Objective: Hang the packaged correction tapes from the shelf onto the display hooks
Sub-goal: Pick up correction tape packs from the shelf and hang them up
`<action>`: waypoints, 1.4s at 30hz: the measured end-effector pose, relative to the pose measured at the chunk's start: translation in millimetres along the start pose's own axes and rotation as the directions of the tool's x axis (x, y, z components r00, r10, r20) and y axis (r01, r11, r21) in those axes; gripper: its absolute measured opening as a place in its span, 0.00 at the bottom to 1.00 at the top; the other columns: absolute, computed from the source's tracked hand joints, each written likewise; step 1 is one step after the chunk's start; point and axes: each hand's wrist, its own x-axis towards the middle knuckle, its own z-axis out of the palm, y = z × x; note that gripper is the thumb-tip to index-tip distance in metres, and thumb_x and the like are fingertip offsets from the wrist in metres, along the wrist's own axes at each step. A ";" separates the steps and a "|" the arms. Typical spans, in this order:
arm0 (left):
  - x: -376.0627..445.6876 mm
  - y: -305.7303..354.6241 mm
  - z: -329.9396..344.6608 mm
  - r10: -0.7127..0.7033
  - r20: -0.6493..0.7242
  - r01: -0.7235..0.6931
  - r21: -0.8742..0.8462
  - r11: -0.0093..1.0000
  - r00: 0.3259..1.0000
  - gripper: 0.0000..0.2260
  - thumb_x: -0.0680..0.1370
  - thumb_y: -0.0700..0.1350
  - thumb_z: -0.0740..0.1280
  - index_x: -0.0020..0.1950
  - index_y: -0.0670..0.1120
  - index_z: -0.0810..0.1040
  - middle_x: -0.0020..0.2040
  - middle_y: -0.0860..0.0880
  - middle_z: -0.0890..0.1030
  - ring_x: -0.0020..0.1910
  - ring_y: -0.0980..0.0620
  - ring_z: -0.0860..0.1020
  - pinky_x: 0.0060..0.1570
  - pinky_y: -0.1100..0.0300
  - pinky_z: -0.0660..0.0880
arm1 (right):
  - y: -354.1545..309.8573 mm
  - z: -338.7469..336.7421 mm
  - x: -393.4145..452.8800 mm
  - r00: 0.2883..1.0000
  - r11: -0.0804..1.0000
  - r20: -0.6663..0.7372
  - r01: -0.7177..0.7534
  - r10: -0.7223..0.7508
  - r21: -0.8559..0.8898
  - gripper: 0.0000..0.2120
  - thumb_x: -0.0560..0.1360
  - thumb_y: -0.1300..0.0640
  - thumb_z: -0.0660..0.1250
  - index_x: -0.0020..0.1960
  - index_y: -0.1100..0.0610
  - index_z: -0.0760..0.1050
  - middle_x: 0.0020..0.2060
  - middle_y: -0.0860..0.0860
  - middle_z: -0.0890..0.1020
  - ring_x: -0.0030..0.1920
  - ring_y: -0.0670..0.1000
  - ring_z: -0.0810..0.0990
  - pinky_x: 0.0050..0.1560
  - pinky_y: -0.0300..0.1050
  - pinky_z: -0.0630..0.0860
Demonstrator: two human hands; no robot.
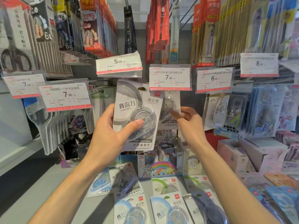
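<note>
My left hand [111, 126] grips a white-and-grey packaged correction tape [129, 101], held upright just left of the hook under the 7.90 price tag [169, 77]. A second pack [169, 109] hangs on that hook behind it. My right hand [187, 122] touches this hanging pack with blurred fingers; whether it grips the pack is unclear. Several more packaged correction tapes [166, 206], blue, green and grey, lie flat on the grey shelf [80, 183] below my arms.
Price tags [119, 64] stick out from hook ends all around. Scissors [48, 123] hang at left, other tape packs [216, 110] at right. Rainbow sticker boxes [160, 167] and cardboard boxes [234, 154] stand at the back of the shelf.
</note>
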 end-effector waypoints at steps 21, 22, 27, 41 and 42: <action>23.1 -14.1 45.6 -0.140 0.094 0.140 0.008 0.990 0.986 0.13 0.79 0.46 0.74 0.61 0.55 0.76 0.56 0.51 0.83 0.55 0.56 0.82 0.57 0.56 0.79 | 1.2 -36.8 -56.2 0.985 0.982 0.166 0.025 -0.056 0.186 0.13 0.76 0.54 0.75 0.59 0.52 0.77 0.47 0.45 0.90 0.47 0.42 0.88 0.41 0.29 0.78; 28.1 -9.4 43.2 -0.132 0.075 0.133 -0.006 0.991 0.988 0.13 0.79 0.44 0.73 0.61 0.54 0.76 0.57 0.48 0.83 0.55 0.54 0.82 0.60 0.52 0.79 | 2.6 -40.3 -54.2 0.988 0.981 0.140 0.031 -0.058 0.192 0.12 0.77 0.54 0.74 0.58 0.51 0.77 0.46 0.43 0.90 0.45 0.40 0.88 0.39 0.28 0.77; 39.4 15.9 39.5 -0.040 0.105 0.050 -0.100 0.994 0.994 0.11 0.81 0.40 0.71 0.62 0.48 0.77 0.50 0.48 0.84 0.47 0.53 0.84 0.44 0.61 0.80 | 8.2 -50.2 -49.5 0.994 0.976 0.092 0.044 -0.065 0.215 0.11 0.78 0.56 0.73 0.56 0.45 0.75 0.45 0.39 0.89 0.47 0.39 0.87 0.42 0.26 0.77; 41.8 53.5 35.0 0.134 0.126 -0.083 -0.347 0.934 0.983 0.12 0.76 0.41 0.69 0.58 0.44 0.76 0.38 0.50 0.85 0.34 0.52 0.82 0.35 0.60 0.79 | -21.8 -28.4 -28.3 0.962 0.962 0.157 0.193 -0.224 0.191 0.22 0.76 0.48 0.75 0.66 0.51 0.73 0.52 0.46 0.89 0.54 0.46 0.87 0.53 0.35 0.81; 41.6 53.5 34.8 0.136 0.127 -0.085 -0.345 0.935 0.983 0.11 0.76 0.41 0.69 0.58 0.45 0.77 0.38 0.50 0.85 0.34 0.52 0.82 0.35 0.60 0.79 | -22.5 -27.1 -27.5 0.961 0.960 0.158 0.195 -0.228 0.200 0.24 0.74 0.46 0.75 0.66 0.51 0.73 0.53 0.46 0.89 0.54 0.46 0.87 0.53 0.35 0.81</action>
